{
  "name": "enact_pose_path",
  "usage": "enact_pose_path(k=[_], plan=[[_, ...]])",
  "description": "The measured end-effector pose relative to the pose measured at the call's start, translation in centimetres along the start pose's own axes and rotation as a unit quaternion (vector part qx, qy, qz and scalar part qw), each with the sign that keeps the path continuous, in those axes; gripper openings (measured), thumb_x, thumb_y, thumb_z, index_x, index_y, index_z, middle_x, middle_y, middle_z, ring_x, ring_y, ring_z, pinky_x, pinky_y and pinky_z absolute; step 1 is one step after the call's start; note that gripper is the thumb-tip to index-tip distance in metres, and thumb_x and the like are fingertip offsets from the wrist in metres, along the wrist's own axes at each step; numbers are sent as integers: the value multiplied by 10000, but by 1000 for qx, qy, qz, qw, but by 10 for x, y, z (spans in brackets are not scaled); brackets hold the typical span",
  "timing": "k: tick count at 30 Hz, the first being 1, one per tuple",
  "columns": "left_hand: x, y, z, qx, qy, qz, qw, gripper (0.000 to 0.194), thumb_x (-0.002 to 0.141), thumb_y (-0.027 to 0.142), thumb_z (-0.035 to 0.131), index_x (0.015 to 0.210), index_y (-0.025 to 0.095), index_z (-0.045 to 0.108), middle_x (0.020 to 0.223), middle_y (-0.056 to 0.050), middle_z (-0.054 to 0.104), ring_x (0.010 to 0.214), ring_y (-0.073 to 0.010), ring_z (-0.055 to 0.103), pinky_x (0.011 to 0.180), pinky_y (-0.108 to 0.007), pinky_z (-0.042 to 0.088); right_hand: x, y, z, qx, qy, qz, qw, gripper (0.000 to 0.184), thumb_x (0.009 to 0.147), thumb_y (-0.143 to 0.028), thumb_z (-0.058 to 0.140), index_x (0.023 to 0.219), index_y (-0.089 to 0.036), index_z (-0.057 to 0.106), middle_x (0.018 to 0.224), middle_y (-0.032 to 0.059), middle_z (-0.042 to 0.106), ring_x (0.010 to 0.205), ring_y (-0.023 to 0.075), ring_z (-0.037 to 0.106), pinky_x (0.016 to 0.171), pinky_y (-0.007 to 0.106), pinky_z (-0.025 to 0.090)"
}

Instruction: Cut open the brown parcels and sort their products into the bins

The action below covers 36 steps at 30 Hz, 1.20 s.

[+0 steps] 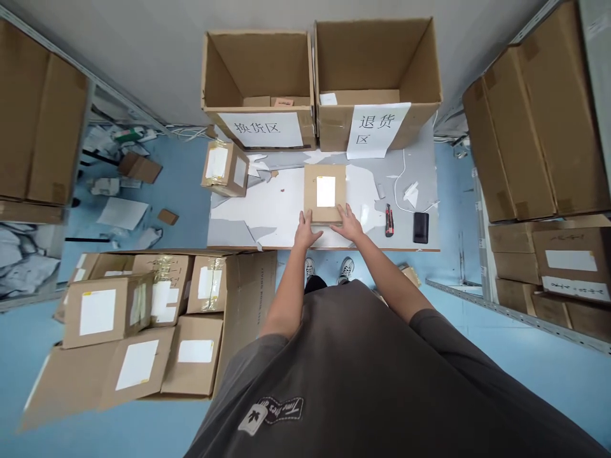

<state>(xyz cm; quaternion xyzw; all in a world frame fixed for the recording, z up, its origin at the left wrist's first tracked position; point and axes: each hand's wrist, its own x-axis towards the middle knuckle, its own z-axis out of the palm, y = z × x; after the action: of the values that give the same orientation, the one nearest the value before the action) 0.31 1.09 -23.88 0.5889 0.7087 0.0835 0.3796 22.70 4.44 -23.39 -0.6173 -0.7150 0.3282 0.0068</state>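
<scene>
Your left hand (307,230) and right hand (349,225) frame the near corners of a small cardboard carton (310,191) at the middle of the table (229,234), fingers spread and touching it; whether they grip it or merely rest there, you cannot tell from above. The carton lies flat, a white label (326,191) facing up, and looks shut, so handling of this one seems early, its contents unseen. To its right, a red-and-black utility knife (389,221) lies apart from both hands, near a black handheld device (421,228). At the table's left stands a taped carton (222,168), also apparently unopened. Behind, side by side, are two open boxes: the left box (267,67) with a sign reading 换货区 (261,130), the right box (365,57) with one reading 退货区 (379,130). Each already holds something low inside, though how much is hidden. Beyond your left arm, a large open carton (249,305) on the floor holds a batch of labelled parcels (195,350) that appear closed, suggesting much remains unopened.
</scene>
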Motion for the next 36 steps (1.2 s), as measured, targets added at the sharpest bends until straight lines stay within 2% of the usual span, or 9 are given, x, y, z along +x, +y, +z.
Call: enact_pose_path(k=[3, 8, 12, 17, 21, 32, 36], plan=[[3, -4, 0, -12, 7, 7, 1000, 1098, 896, 346, 820, 1785, 259, 182, 1851, -199, 134, 1644, -388, 372, 1254, -471, 463, -3, -3, 4, 11, 6, 31, 999, 1058, 951, -515, 750, 1795, -257, 166, 1838, 206, 189, 1542, 432, 489, 1178, 557, 501], [12, -8, -2, -30, -5, 45, 999, 1028, 938, 302, 754, 1787, 253, 176, 1837, -177, 215, 1703, -344, 236, 1292, -493, 418, -5, -7, 12, 5, 10, 50, 999, 948, 987, -380, 664, 1792, -219, 190, 1827, 227, 210, 1501, 423, 546, 1172, 535, 512], [14, -9, -1, -32, -13, 47, 998, 927, 983, 274, 679, 1781, 220, 211, 1831, -195, 216, 1699, -338, 251, 1286, -491, 424, -4, -9, 18, 18, 32, 51, 998, 896, 967, -279, 615, 1779, -204, 243, 1811, 237, 259, 1485, 418, 566, 1155, 538, 525], [13, -11, 0, -34, -10, 49, 998, 903, 985, 269, 675, 1777, 230, 242, 1822, -198, 240, 1673, -366, 313, 1289, -509, 420, -5, -11, 19, 3, 50, 54, 997, 799, 1006, -290, 545, 1761, -190, 304, 1792, 226, 317, 1484, 398, 567, 1190, 530, 499], [11, -15, 1, -36, -8, 57, 998, 908, 978, 291, 694, 1773, 229, 260, 1810, -202, 273, 1677, -387, 294, 1290, -528, 418, -7, -12, 18, -10, 61, 47, 997, 769, 1019, -290, 516, 1756, -189, 321, 1780, 218, 346, 1486, 396, 561, 1190, 538, 499], [5, -16, -5, -49, 7, 53, 997, 862, 980, 306, 681, 1761, 260, 318, 1782, -156, 356, 1668, -343, 328, 1293, -497, 427, -14, -16, 21, -5, 78, 39, 996, 736, 1013, -299, 546, 1727, -209, 392, 1740, 200, 430, 1511, 384, 537, 1207, 548, 494], [2, -15, -9, -36, 17, 55, 998, 816, 1000, 331, 674, 1747, 240, 358, 1781, -171, 360, 1646, -363, 371, 1293, -508, 429, -17, -17, 22, 4, 79, 39, 996, 716, 1031, -315, 547, 1721, -195, 403, 1753, 208, 409, 1541, 376, 511, 1223, 534, 484]])
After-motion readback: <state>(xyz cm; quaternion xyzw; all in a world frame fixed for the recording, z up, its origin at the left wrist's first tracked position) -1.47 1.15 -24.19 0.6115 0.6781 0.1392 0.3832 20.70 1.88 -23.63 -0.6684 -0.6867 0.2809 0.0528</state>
